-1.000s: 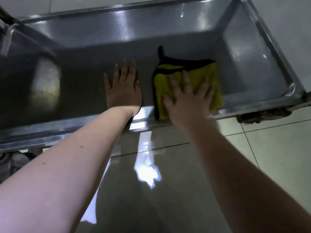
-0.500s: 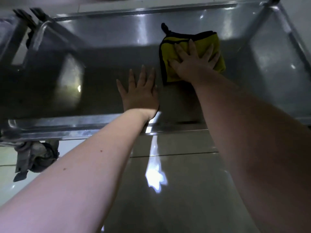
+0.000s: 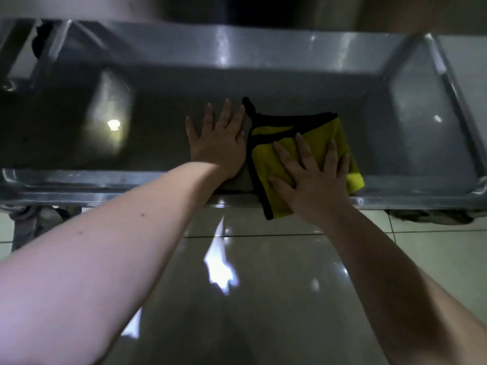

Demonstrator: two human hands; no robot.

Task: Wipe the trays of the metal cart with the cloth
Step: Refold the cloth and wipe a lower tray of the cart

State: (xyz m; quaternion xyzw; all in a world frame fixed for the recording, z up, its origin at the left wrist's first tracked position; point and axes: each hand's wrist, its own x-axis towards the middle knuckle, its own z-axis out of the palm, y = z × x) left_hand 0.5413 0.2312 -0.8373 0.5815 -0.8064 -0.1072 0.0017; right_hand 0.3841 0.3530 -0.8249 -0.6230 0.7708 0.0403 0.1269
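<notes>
1. The right grip [image 3: 313, 180] lies flat, palm down, with its fingers spread and straight, pressing on a folded yellow cloth with black edging [image 3: 266, 164].
2. Under that grip the cloth rests at the near rim of a shallow, grey, shiny metal cart tray [image 3: 79, 177]. The cloth's near corner hangs over the rim below the grip's wrist.
3. The left grip [image 3: 218, 143] is also flat, with straight, slightly parted fingers, and presses the bare tray bottom. It holds nothing.
4. The cloth's black edge runs just beside the left grip's thumb side, and I cannot tell whether they touch.
5. Below both forearms lies a glossy pale tiled floor [image 3: 263, 285].
6. A dark caster wheel [image 3: 427, 217] sits under the tray rim, to the right of the right grip.
</notes>
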